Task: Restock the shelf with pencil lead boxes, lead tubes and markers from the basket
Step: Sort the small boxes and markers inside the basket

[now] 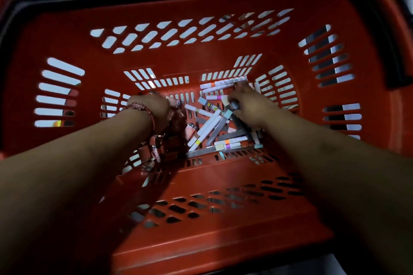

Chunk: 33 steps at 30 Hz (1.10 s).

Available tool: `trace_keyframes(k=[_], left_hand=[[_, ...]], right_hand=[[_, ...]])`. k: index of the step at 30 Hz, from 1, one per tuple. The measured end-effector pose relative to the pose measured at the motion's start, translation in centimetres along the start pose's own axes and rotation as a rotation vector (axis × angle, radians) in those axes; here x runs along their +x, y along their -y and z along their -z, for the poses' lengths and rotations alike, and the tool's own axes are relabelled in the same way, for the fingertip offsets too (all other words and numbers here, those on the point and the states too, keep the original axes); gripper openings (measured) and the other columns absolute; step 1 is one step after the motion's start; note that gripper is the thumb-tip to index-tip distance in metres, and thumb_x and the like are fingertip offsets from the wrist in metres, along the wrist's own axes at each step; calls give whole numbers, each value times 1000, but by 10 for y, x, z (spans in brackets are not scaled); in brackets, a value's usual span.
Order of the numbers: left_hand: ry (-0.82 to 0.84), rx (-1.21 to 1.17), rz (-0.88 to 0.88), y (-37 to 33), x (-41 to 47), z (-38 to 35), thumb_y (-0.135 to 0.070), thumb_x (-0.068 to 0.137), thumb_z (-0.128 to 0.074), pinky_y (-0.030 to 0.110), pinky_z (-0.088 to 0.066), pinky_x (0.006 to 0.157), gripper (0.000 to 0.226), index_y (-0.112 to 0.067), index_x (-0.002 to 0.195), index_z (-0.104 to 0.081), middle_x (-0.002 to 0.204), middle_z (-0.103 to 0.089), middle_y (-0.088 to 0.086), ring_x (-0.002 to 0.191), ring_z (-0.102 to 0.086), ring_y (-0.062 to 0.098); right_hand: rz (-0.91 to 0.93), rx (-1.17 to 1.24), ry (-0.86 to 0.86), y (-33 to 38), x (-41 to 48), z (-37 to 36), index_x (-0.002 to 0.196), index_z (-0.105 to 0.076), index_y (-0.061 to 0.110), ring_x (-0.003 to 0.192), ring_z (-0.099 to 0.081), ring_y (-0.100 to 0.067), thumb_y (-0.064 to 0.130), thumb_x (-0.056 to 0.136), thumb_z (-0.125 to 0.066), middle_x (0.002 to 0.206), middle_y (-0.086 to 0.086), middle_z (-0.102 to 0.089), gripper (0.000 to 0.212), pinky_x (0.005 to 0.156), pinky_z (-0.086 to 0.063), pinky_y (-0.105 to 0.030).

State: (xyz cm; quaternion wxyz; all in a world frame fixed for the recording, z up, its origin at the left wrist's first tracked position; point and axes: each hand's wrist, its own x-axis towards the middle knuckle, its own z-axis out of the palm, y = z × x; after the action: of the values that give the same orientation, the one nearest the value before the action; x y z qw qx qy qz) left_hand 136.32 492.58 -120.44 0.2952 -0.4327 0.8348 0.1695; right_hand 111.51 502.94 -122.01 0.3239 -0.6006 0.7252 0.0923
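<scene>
Both arms reach into the basket (201, 176) — right hand (249, 107) fingers grasp a grey marker (235, 105), left hand (154, 107) fingers unclear.

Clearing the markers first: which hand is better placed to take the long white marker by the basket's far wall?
Right. The right hand sits just beside that white marker, though it already holds a grey item; the left hand is farther off.
</scene>
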Motion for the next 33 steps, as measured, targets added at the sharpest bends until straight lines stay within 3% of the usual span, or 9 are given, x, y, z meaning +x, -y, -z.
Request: trace_keyframes(k=[3,5,11,14,17,21,25,29,33], left_hand=[[172,-86,94,11,-1,3,-46,79,-74,41,-57,89,47,-27,120,-63,110,-68,-1,100,-66,24],[136,-67,126,13,-3,7,-51,72,-79,43,-57,89,58,-27,120,-57,109,-68,-1,98,-66,25],[-43,138,171,-6,-7,21,-59,92,-55,34,-53,72,40,-25,109,-67,99,-68,-1,90,-64,23],[-143,106,65,-25,-12,24,-54,97,-46,34,-50,70,43,-14,108,-59,105,-68,7,94,-66,29],[-19,81,-40,-50,-26,23,-43,101,-44,30,-52,69,33,-11,95,-52,96,-65,6,84,-60,22],[-27,-134,-233,-65,-12,-21,-38,96,-47,35,-46,72,23,-17,102,-53,110,-64,13,90,-58,32],[86,-341,-201,-76,-17,-49,-30,94,-60,38,-46,90,37,-4,120,-50,120,-55,18,110,-56,37],[16,-475,-190,-72,-17,-57,-19,90,-63,30,-40,77,14,-10,97,-55,106,-56,13,97,-56,31],[0,-524,-244,-64,-12,-59,-21,87,-67,33,-49,78,13,-8,89,-67,97,-67,11,91,-62,31]], right_hand=[[-25,-114,13,6,1,-3,138,-49,21,117,-55,-35,17,95,-57,157,-12,-25,44,81,-43,-36],[-69,-133,1,8,3,-6,144,-44,19,122,-54,-35,16,95,-58,160,-11,-22,51,85,-46,-39],[-115,-178,30,10,2,-8,146,-43,16,129,-50,-35,17,95,-61,165,-13,-9,53,97,-48,-43],[-57,-232,-6,11,-2,-8,139,-49,17,124,-52,-35,21,93,-63,159,-14,-21,48,94,-49,-44],[-7,-266,-26,15,-7,-10,138,-51,17,127,-50,-33,27,91,-65,153,-12,-32,49,103,-44,-49],[-4,-359,-89,16,-4,-21,132,-56,22,117,-58,-32,31,89,-67,149,-12,-37,46,109,-37,-55],[-51,-260,-89,16,3,-25,130,-57,18,110,-60,-30,29,87,-70,147,-11,-38,46,88,-50,-42],[-150,-13,-149,11,6,-23,138,-49,17,116,-57,-26,29,92,-63,148,-5,-39,50,97,-50,-44],[-158,207,-373,9,6,-11,113,-62,18,100,-59,-20,37,95,-59,114,-2,-59,26,85,-52,-37]])
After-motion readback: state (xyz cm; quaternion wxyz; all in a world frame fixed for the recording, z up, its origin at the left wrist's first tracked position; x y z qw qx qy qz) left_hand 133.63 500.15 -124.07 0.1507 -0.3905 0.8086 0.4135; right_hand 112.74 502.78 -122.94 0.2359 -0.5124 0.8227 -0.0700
